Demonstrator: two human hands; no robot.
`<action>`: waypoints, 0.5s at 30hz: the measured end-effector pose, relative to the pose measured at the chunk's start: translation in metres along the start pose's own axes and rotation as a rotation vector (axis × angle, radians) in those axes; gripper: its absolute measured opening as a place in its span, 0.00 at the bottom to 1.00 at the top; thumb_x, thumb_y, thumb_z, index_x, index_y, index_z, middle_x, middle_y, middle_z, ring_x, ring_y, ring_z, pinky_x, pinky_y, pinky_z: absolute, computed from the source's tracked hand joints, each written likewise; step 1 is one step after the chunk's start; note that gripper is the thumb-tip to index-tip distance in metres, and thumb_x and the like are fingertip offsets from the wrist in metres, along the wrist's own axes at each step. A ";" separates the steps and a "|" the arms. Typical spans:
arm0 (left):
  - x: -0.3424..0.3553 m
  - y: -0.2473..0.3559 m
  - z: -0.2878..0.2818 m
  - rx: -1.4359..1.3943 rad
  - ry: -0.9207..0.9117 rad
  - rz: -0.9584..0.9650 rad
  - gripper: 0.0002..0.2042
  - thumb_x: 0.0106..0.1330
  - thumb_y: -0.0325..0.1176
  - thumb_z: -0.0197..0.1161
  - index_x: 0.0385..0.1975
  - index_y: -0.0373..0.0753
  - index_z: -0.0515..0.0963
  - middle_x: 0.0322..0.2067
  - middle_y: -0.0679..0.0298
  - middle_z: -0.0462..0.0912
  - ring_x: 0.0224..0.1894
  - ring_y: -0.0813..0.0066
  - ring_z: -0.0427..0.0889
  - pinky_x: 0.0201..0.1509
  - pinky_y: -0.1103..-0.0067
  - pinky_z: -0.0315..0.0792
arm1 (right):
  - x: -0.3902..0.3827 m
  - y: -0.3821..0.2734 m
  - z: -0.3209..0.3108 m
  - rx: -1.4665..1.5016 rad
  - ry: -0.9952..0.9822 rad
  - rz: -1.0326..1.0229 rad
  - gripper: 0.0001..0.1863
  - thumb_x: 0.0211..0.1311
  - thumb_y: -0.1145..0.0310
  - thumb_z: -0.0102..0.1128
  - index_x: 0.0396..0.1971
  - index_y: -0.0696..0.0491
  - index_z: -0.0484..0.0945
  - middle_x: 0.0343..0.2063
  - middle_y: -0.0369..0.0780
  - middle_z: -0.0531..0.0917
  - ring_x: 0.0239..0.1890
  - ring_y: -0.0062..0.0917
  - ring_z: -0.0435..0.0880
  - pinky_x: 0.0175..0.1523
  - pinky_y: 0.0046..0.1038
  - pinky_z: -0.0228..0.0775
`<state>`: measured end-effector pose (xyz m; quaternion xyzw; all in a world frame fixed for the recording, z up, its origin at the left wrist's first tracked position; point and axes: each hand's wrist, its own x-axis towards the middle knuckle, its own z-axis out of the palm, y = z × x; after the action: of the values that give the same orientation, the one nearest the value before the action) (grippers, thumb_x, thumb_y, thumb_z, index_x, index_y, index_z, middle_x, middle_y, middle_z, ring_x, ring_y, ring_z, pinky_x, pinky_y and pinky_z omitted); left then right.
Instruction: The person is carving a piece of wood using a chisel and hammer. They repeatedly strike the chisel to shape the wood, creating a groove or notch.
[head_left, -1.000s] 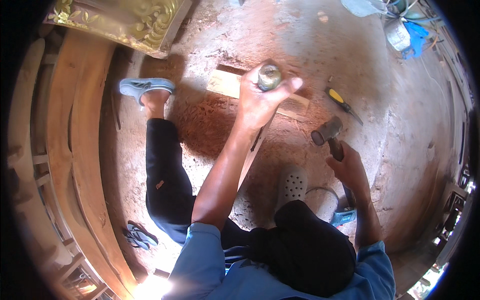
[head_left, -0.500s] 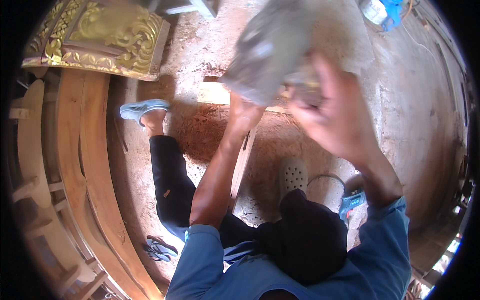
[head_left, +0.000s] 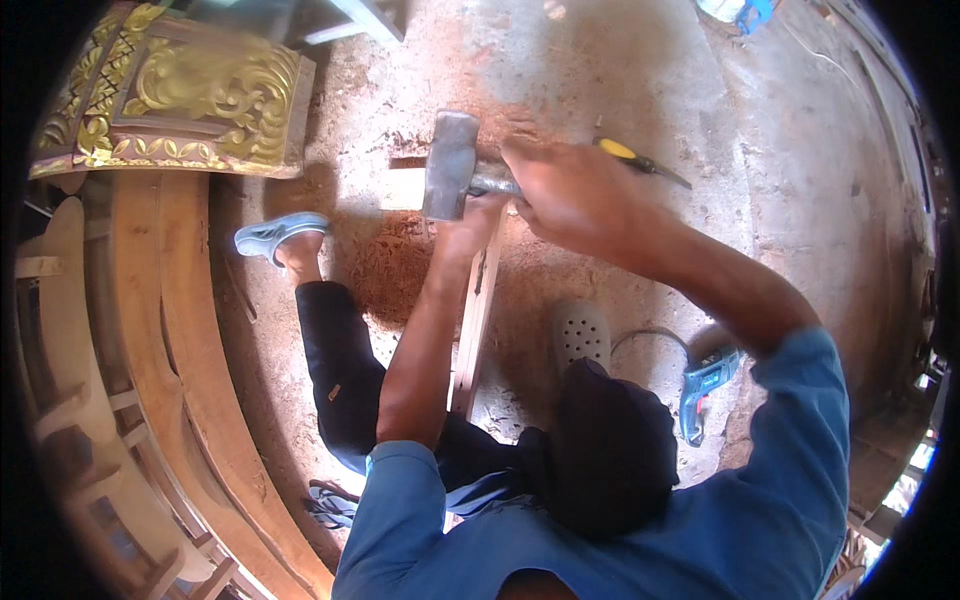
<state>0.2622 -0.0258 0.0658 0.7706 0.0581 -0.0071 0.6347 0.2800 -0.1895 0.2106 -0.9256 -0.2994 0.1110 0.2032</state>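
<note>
My right hand (head_left: 575, 195) is closed round the handle of a hammer with a heavy grey metal head (head_left: 452, 165). The head hangs directly over my left hand (head_left: 468, 232), hiding its fingers and whatever they hold. Beneath both hands lies a pale wooden piece (head_left: 405, 188), its end showing left of the hammer head. A long narrow wooden strip (head_left: 474, 330) runs from under my left hand back toward my body, between my legs.
A yellow-and-black handled tool (head_left: 628, 155) lies on the floor beyond my right hand. Near my right shoe (head_left: 581, 335) is a teal power tool (head_left: 706, 385) with a cord. Carved gilded panel (head_left: 215, 90) and long planks (head_left: 190, 330) stand at left; sandals (head_left: 333, 505) lie beside them.
The hammer, blurred and raised before, has come down over my left hand. My right hand has moved left with it. The yellow-and-black tool on the floor has come into sight.
</note>
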 end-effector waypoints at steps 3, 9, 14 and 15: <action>0.000 0.008 -0.005 -0.304 -0.029 -0.055 0.15 0.59 0.20 0.61 0.47 0.34 0.77 0.35 0.64 0.82 0.40 0.75 0.80 0.47 0.74 0.78 | 0.014 0.008 0.005 0.126 0.085 -0.109 0.12 0.60 0.71 0.65 0.40 0.60 0.77 0.20 0.45 0.82 0.20 0.34 0.84 0.28 0.36 0.77; 0.011 0.013 -0.003 -0.314 -0.116 0.125 0.09 0.62 0.24 0.68 0.40 0.41 0.79 0.33 0.69 0.83 0.34 0.80 0.83 0.38 0.80 0.79 | -0.014 -0.015 -0.044 0.391 0.530 -0.251 0.20 0.57 0.72 0.69 0.48 0.59 0.74 0.25 0.44 0.83 0.26 0.30 0.84 0.30 0.32 0.75; 0.000 0.018 -0.005 -0.270 0.030 0.087 0.06 0.63 0.28 0.68 0.38 0.40 0.79 0.33 0.68 0.84 0.37 0.81 0.83 0.43 0.77 0.79 | 0.000 -0.007 -0.021 0.331 0.443 -0.173 0.18 0.54 0.68 0.70 0.40 0.58 0.73 0.21 0.50 0.81 0.26 0.47 0.84 0.31 0.43 0.75; -0.006 0.020 -0.006 -0.209 0.035 -0.064 0.06 0.63 0.28 0.66 0.38 0.39 0.79 0.34 0.66 0.84 0.38 0.78 0.83 0.45 0.74 0.79 | 0.008 -0.002 -0.006 0.229 0.334 -0.149 0.18 0.54 0.68 0.70 0.41 0.58 0.74 0.22 0.50 0.81 0.26 0.47 0.84 0.32 0.44 0.75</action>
<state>0.2581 -0.0238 0.0874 0.6980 0.0942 -0.0075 0.7099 0.2869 -0.1851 0.2165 -0.8772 -0.3146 -0.0261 0.3617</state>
